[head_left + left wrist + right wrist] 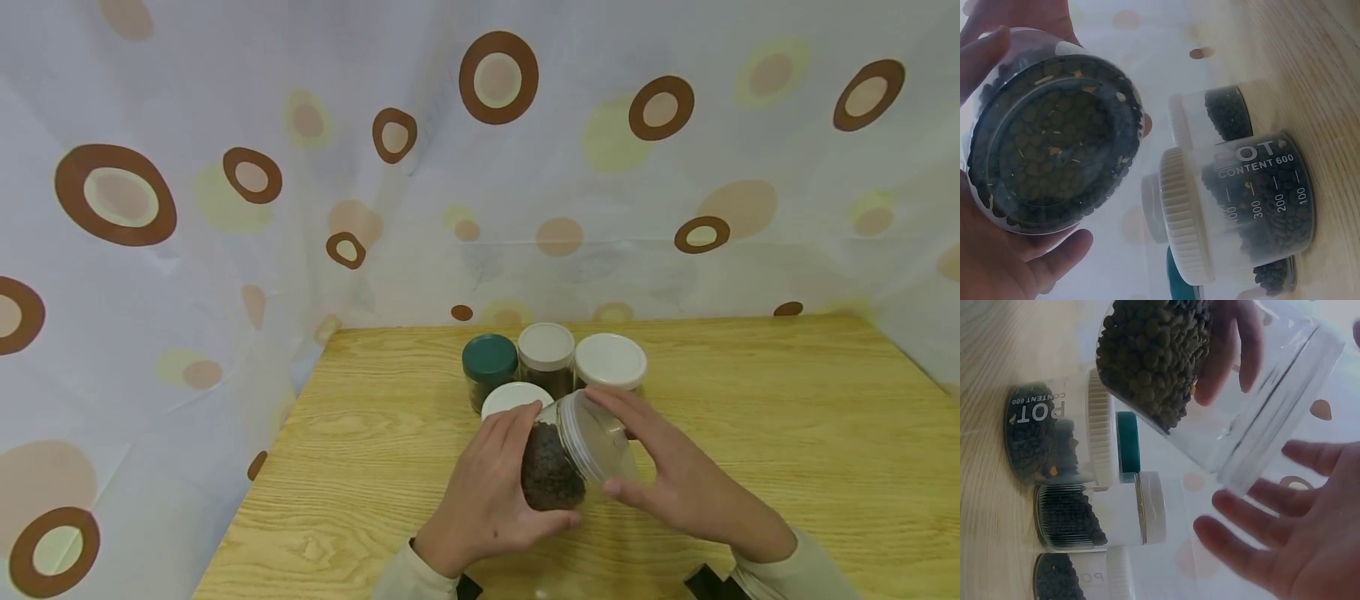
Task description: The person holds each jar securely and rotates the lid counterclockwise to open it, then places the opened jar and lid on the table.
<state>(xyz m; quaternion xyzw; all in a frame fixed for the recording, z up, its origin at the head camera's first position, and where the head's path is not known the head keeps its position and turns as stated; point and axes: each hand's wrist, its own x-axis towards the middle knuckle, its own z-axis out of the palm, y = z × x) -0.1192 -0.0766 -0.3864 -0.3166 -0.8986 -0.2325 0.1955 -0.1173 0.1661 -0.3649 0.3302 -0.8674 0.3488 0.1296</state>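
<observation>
A clear jar (551, 471), part filled with dark bean-like grains, is held tilted above the table, with its translucent lid (600, 437) towards the right. My left hand (495, 492) grips its body, fingers on the far side and thumb below. In the left wrist view the jar's bottom (1054, 144) faces the camera. My right hand (686, 475) is at the lid end, its fingers spread and fairly straight around the rim. Fingertips (1225, 503) of that hand lie close to the lid's edge in the right wrist view; whether they all touch it I cannot tell.
Behind the held jar stand a green-lidded jar (490, 358), a tall white-lidded jar (546, 346) and a wide white-lidded jar (611, 358). Nearer is a jar marked POT (1241, 200), its white lid partly covered by my left hand. A patterned sheet (420, 192) hangs behind the wooden table (360, 467).
</observation>
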